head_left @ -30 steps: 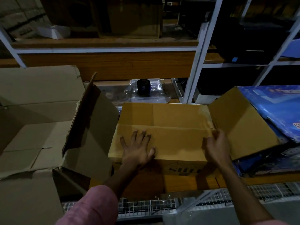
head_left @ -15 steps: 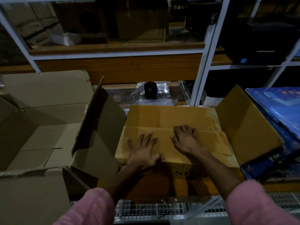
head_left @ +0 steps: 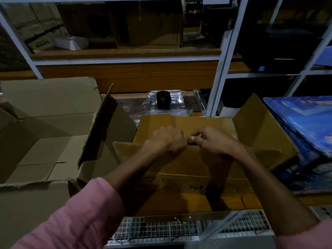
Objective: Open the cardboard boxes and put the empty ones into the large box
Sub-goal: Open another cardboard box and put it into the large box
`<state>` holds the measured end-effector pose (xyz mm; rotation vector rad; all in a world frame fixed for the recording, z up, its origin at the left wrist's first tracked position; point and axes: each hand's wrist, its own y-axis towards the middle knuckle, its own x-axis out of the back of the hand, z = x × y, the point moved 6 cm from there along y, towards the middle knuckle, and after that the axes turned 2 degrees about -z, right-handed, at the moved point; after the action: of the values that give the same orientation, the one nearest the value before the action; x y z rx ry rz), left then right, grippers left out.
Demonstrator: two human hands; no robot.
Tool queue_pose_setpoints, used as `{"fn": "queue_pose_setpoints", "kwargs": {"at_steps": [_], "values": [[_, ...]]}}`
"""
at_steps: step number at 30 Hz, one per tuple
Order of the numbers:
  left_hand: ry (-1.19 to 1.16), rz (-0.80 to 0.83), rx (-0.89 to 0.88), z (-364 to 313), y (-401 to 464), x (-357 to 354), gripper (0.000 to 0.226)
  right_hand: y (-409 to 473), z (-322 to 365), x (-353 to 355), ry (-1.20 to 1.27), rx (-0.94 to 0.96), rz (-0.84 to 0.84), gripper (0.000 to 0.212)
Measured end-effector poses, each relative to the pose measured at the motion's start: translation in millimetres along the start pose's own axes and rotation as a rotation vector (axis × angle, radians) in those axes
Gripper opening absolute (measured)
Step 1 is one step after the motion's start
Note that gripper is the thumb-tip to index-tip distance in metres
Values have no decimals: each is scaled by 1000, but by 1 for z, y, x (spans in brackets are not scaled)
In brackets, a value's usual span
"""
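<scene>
Currently the near flap's far edge on the small cardboard box [head_left: 194, 164] at centre is pinched by left hand [head_left: 165, 141] and right hand [head_left: 213, 141]; its right flap is already raised. Contents hidden, emptiness cannot be judged. Large box [head_left: 45, 133], left, is open, nothing seen inside.

A: Where is the small box [head_left: 188, 164]?
B: It stands in the middle, on the shelf board [head_left: 233, 200]. Left of it, just beside, stands the large box [head_left: 41, 141], with one flap [head_left: 100, 123] up between the two.
A: And the hands?
B: The left hand [head_left: 164, 141] and the right hand [head_left: 213, 141] meet on top of the small box, at its near flap.
A: What is behind?
B: A cylinder [head_left: 163, 100] lies on a plastic bag [head_left: 181, 106]. At the right, a printed box [head_left: 305, 126] lies tilted against the small box's side flap [head_left: 260, 126].
</scene>
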<state>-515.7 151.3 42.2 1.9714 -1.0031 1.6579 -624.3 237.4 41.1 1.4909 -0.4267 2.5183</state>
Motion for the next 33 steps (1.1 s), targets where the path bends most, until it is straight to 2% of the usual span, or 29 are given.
{"fn": "queue_pose_setpoints", "kwargs": {"at_steps": [2,4,6,8,11,13,15,18,24,33], "values": [[-196,218,39,-2,-9,-22,35,-17,4,-12,-23,-6,139,28],[-108,472,-79,-6,-25,-51,31,-32,4,-29,-64,3,261,36],[-78,575,-195,-1,-35,-90,35,-46,-2,-61,-12,-16,372,42],[-56,497,-242,9,-41,-125,52,-53,-11,-96,-29,-15,376,42],[108,249,-263,26,-44,-157,67,-47,-33,-125,-223,-9,214,46],[127,142,-255,34,-41,-163,68,-41,-50,-131,-233,-39,99,41],[119,115,-253,34,-40,-164,65,-39,-64,-135,-182,-68,47,41],[92,104,-256,33,-41,-163,58,-45,-68,-140,-100,-63,63,41],[38,-22,-205,28,-55,-158,33,-56,-67,-143,-146,-9,-94,9],[-53,-46,-206,20,-83,-172,27,-85,-73,-150,-178,34,-144,8]]}}
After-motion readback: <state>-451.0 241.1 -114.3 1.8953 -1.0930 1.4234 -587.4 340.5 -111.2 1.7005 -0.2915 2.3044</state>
